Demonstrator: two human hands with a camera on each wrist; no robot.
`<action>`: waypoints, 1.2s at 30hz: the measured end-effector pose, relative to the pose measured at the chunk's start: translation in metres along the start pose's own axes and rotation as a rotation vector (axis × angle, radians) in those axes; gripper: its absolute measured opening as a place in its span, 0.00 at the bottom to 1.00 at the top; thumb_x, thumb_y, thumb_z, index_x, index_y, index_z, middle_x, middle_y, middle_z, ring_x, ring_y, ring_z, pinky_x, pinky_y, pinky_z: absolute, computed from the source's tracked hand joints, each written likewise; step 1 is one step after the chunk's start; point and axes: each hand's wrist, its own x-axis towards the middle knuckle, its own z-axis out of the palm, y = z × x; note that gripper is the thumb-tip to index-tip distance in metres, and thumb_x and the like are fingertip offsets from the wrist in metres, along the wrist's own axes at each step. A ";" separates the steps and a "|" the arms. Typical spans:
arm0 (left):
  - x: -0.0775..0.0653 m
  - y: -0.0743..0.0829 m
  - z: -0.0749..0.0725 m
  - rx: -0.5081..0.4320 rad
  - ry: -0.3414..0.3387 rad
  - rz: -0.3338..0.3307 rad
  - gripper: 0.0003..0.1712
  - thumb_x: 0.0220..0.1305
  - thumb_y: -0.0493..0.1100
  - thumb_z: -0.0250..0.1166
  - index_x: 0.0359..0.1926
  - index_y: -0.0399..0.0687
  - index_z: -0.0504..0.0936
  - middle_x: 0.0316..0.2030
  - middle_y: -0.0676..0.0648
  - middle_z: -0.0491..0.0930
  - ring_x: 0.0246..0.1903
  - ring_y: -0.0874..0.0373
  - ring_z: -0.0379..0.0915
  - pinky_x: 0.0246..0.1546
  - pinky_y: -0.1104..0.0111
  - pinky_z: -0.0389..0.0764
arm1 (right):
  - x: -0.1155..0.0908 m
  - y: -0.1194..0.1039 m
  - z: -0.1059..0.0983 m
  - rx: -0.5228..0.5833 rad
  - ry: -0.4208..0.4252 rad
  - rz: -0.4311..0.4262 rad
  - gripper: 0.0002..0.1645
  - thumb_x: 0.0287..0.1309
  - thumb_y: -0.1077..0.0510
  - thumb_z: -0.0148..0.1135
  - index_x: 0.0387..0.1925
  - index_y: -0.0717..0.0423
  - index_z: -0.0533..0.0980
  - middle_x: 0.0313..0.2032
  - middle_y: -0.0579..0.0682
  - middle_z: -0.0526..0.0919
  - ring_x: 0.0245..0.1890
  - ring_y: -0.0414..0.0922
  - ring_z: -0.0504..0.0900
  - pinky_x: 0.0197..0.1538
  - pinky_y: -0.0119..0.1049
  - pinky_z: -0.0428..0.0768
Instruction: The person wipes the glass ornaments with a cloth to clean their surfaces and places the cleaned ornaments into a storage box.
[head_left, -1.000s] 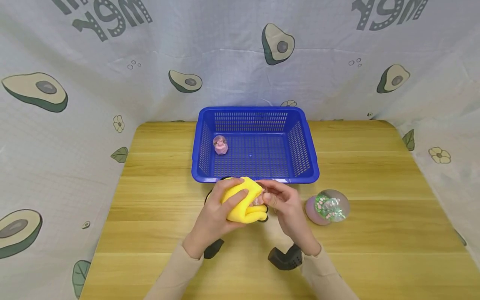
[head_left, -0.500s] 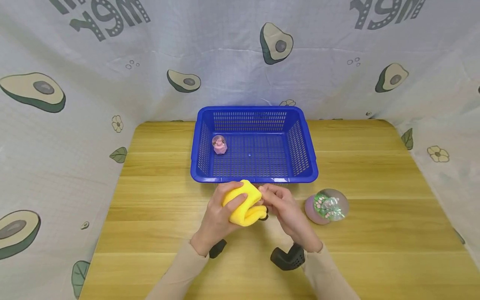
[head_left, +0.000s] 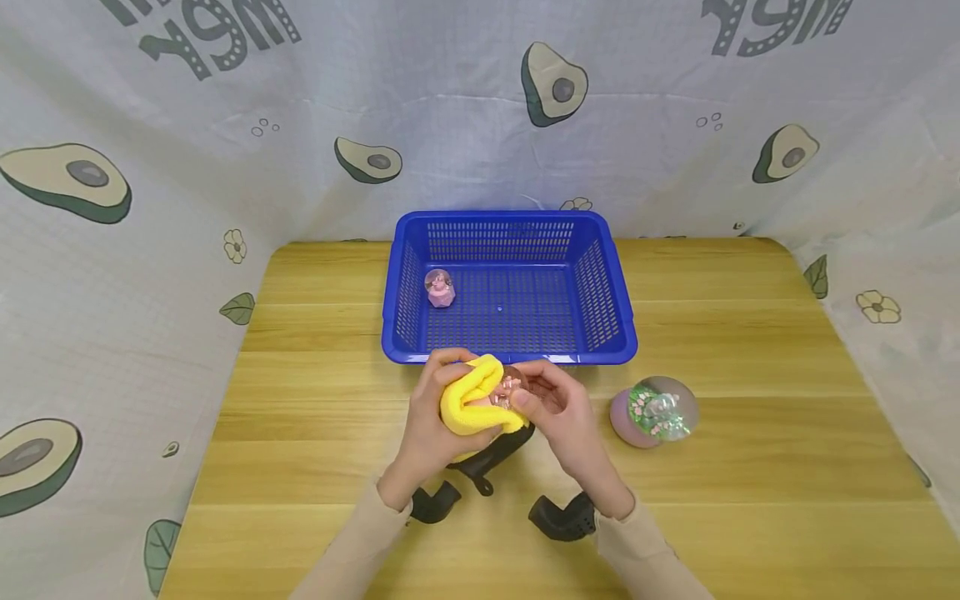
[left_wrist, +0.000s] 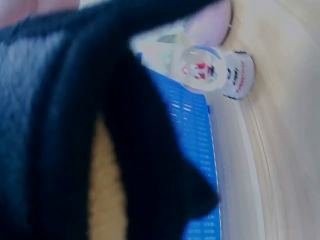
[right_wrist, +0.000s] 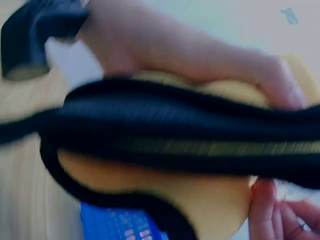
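Observation:
My left hand (head_left: 429, 423) grips a bunched yellow cloth (head_left: 463, 408) just in front of the basket, in the head view. A black edge and a small black loop hang from the cloth's underside. Partly wrapped in it is a small snow globe (head_left: 507, 386) with pinkish figures inside. My right hand (head_left: 572, 421) holds that globe from the right, thumb on its near side. Both wrist views are largely covered by the blurred cloth (right_wrist: 220, 200) and its dark edging, so the globe's base is hidden.
The blue basket (head_left: 510, 359) stands behind the hands, with a small pink snow globe (head_left: 439, 288) at its left. A larger purple-based snow globe (head_left: 652, 412) stands to the right. The left wrist view shows another snow globe (left_wrist: 220, 71) with a white lettered base.
The cloth has turned and folded open on its right side, exposing more of the globe; its black edge and loop now hang below. The right hand has changed from pinching near the cloth's edge to holding the globe.

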 end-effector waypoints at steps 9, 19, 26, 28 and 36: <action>0.003 0.001 -0.005 -0.222 -0.032 -0.100 0.34 0.53 0.53 0.73 0.53 0.41 0.68 0.51 0.44 0.70 0.52 0.49 0.65 0.53 0.61 0.71 | 0.001 0.001 -0.004 -0.111 -0.102 -0.280 0.22 0.62 0.59 0.62 0.51 0.72 0.72 0.47 0.64 0.78 0.46 0.43 0.78 0.52 0.34 0.77; 0.001 0.000 -0.011 -0.244 -0.077 -0.207 0.40 0.53 0.59 0.71 0.54 0.37 0.66 0.53 0.43 0.69 0.53 0.50 0.65 0.53 0.64 0.72 | 0.009 -0.003 -0.011 -0.368 -0.201 -0.557 0.27 0.61 0.48 0.60 0.54 0.63 0.75 0.48 0.57 0.80 0.49 0.49 0.77 0.53 0.35 0.76; -0.006 -0.008 -0.013 -0.398 -0.075 -0.362 0.49 0.52 0.62 0.69 0.56 0.26 0.61 0.48 0.44 0.72 0.44 0.60 0.71 0.45 0.72 0.76 | 0.012 -0.007 -0.010 -0.364 -0.276 -0.688 0.23 0.63 0.51 0.60 0.52 0.64 0.76 0.49 0.57 0.79 0.50 0.50 0.76 0.57 0.36 0.73; -0.008 -0.009 -0.012 -0.488 -0.079 -0.413 0.48 0.53 0.61 0.69 0.56 0.26 0.60 0.46 0.46 0.72 0.41 0.60 0.73 0.43 0.72 0.78 | 0.013 -0.006 -0.010 -0.352 -0.289 -0.714 0.23 0.64 0.51 0.58 0.52 0.64 0.76 0.49 0.57 0.79 0.50 0.51 0.75 0.57 0.37 0.72; -0.014 -0.007 -0.013 -0.584 -0.077 -0.491 0.41 0.57 0.57 0.66 0.57 0.31 0.61 0.45 0.47 0.73 0.41 0.60 0.74 0.43 0.71 0.78 | 0.012 -0.006 -0.009 -0.242 -0.342 -0.644 0.23 0.63 0.54 0.60 0.54 0.65 0.75 0.51 0.58 0.78 0.52 0.51 0.74 0.58 0.39 0.72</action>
